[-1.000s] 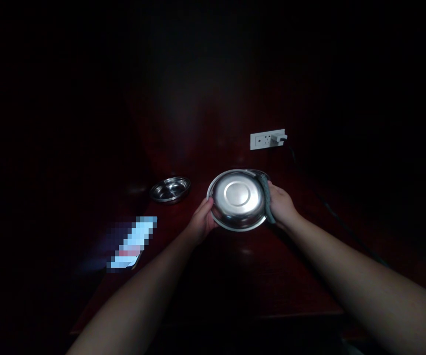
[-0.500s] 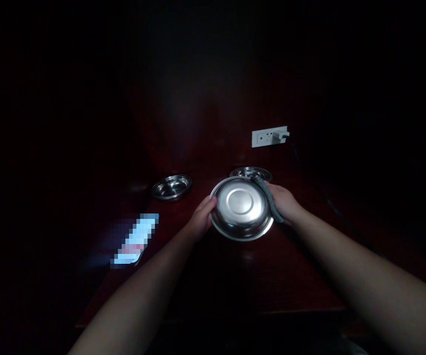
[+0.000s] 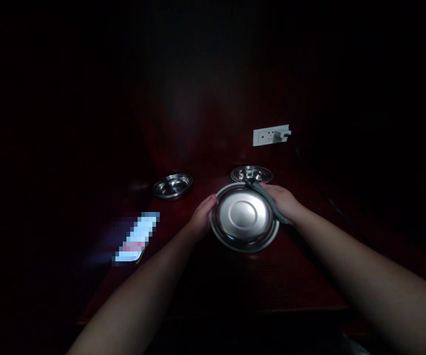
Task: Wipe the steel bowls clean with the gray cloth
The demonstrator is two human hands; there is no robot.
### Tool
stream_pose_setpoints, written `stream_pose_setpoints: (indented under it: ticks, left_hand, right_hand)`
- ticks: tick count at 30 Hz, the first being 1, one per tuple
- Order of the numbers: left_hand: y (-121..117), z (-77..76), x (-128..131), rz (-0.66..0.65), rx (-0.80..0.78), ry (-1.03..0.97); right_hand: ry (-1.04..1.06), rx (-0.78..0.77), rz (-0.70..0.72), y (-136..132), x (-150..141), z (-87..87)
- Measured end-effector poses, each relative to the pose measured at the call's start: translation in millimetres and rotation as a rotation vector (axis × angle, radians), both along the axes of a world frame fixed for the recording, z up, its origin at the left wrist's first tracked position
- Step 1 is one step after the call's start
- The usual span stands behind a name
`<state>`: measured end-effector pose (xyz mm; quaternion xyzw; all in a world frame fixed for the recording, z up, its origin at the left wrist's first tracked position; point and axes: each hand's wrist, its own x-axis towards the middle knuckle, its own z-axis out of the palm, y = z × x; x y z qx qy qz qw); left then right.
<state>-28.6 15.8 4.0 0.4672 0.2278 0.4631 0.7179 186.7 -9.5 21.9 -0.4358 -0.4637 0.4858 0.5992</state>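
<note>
The dish (image 3: 243,217) lies directly between your 2 hands, lifted toward you above the table (image 3: 272,283), with its underside and ringed base facing you. It is round, so it gives you no long axis to line up with; what counts is the rim, which you have from 2 opposite sides. Neither hand is nearer: your left hand (image 3: 202,217) meets the rim on the left, and your right hand (image 3: 281,201) is at the upper right, with the cloth (image 3: 275,208) between it and the metal.

Your left fingers are clamped on the rim, thumb toward the upper left edge; the others go behind the dish, and you cannot tell from here how they are spread. Your right fingers are closed on the cloth, pressing it along the upper right rim; their tips are mostly hidden, so their exact spacing cannot be told. The cloth runs slantwise, from the top of the rim down toward your right wrist.

Just beyond the dish is the far bowl (image 3: 252,173), its near edge partly covered in your view; whether they touch, you cannot tell. The left bowl (image 3: 173,187) sits well apart from your left hand, beyond the bright screen (image 3: 137,239).
</note>
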Motion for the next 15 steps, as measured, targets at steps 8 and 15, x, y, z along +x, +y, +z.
stream_pose_setpoints:
  ticks: [8, 15]
  left_hand:
    - [5, -0.7, -5, -0.085, -0.076, -0.025]
    - [-3, -8.2, -8, -0.252, 0.033, 0.087]
  right_hand:
    - [0.042, 0.157, -0.299, 4, 3, -0.5]
    - [-0.030, 0.164, -0.410, 7, 2, -4.3]
